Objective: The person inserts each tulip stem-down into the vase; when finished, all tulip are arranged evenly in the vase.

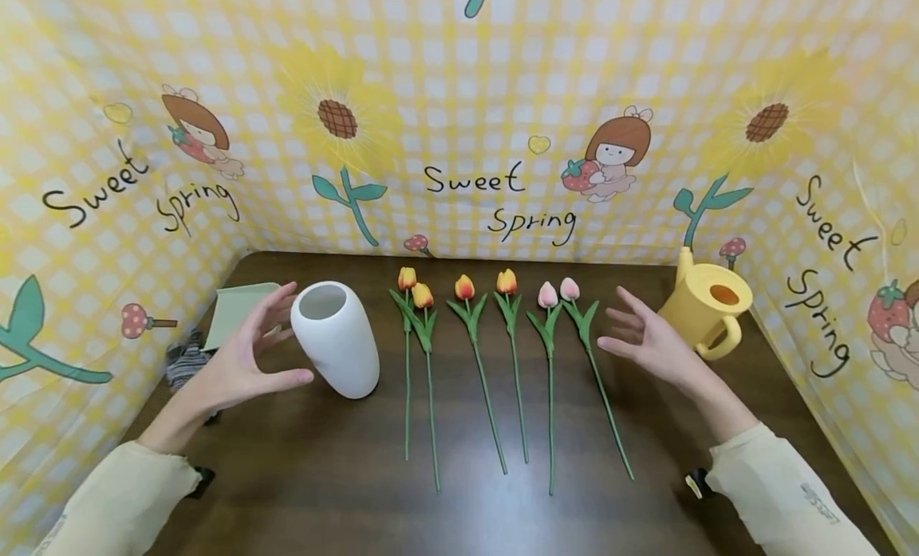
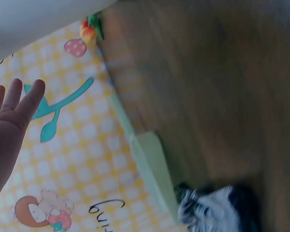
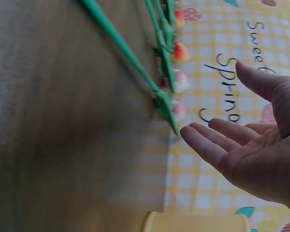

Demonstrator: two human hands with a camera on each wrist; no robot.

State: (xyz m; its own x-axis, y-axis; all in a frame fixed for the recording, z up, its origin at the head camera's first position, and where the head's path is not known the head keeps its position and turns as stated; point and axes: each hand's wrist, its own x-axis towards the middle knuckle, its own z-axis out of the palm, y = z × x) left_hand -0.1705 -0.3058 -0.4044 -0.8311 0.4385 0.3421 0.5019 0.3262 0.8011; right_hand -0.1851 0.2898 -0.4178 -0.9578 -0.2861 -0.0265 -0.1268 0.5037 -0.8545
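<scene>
In the head view my left hand (image 1: 247, 356) is spread beside a white vase (image 1: 341, 341), thumb and fingers parted at its left side with nothing held. My right hand (image 1: 653, 341) hovers with fingers extended, between the pink tulips and a yellow watering can (image 1: 692, 305). Artificial tulips lie in a row on the table, stems toward me: two orange-yellow tulips (image 1: 422, 295) close together, two more orange tulips (image 1: 464, 287) in the middle, and two pink tulips (image 1: 548, 294) on the right. The right wrist view shows the fingertips near a green tulip leaf (image 3: 165, 106).
A pale green dustpan-like piece (image 1: 240, 309) lies at the back left, partly behind my left hand. Next to it is a bunched grey striped cloth (image 1: 188, 360). Yellow checked fabric (image 1: 459, 101) walls the dark wooden table (image 1: 323, 476) at the back and sides.
</scene>
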